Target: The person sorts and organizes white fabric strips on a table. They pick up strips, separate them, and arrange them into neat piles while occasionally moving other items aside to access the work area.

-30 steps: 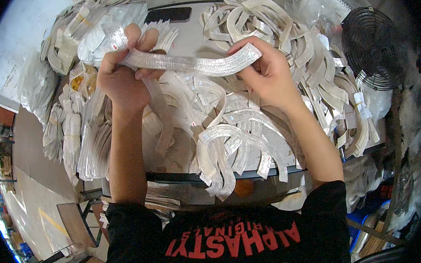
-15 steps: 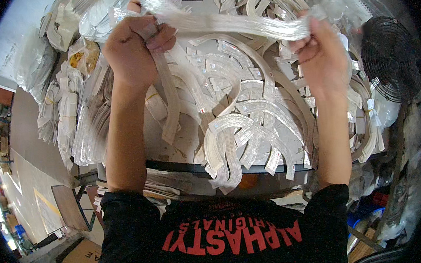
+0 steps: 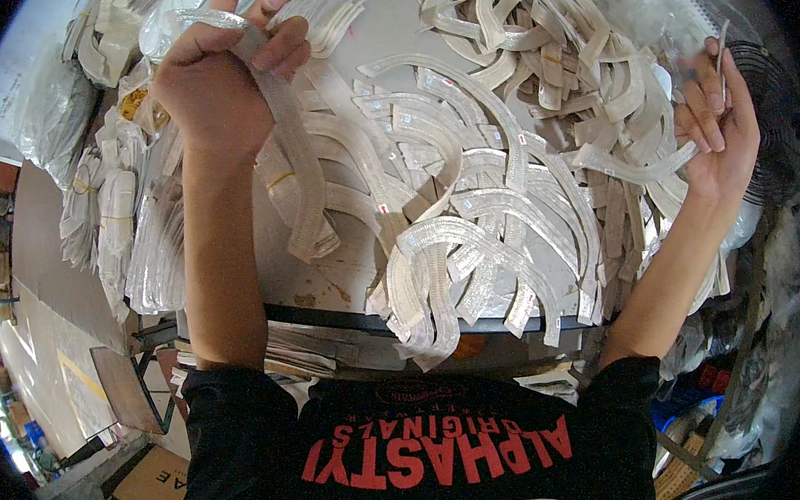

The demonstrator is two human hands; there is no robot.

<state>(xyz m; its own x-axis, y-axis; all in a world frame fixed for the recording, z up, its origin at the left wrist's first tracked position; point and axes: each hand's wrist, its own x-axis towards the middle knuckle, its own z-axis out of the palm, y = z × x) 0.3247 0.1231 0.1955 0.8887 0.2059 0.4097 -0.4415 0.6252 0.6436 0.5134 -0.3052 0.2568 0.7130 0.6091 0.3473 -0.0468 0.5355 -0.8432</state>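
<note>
Fingers (image 3: 283, 50) of your left hand (image 3: 217, 100) are curled round a long pale strip (image 3: 299, 187), gripping its upper part, and a shiny end (image 3: 213, 18) pokes out across the top of your fist (whether that end belongs to the same piece, I cannot tell). The strip hangs from those fingers toward you, its long axis running almost straight from the fist toward the near edge of the table (image 3: 295, 291), beside your left forearm (image 3: 222, 255) and left of the middle heap (image 3: 500, 209). Your right hand (image 3: 720, 140), well apart from the left, has its fingers half bent, holding a thin strip (image 3: 721, 60) that shows edge-on and stands up past the fingertips. The relation to mind is here: a curved strip (image 3: 638, 172) lies leftward from your right palm, its long axis across you in a shallow sag over the right heap (image 3: 553, 50), so your right hand is much the nearer. Its right end meets that palm or passes behind it; whether it is one piece with the edge-on strip is hidden. The fan (image 3: 775, 122) stands just beyond that hand
</note>
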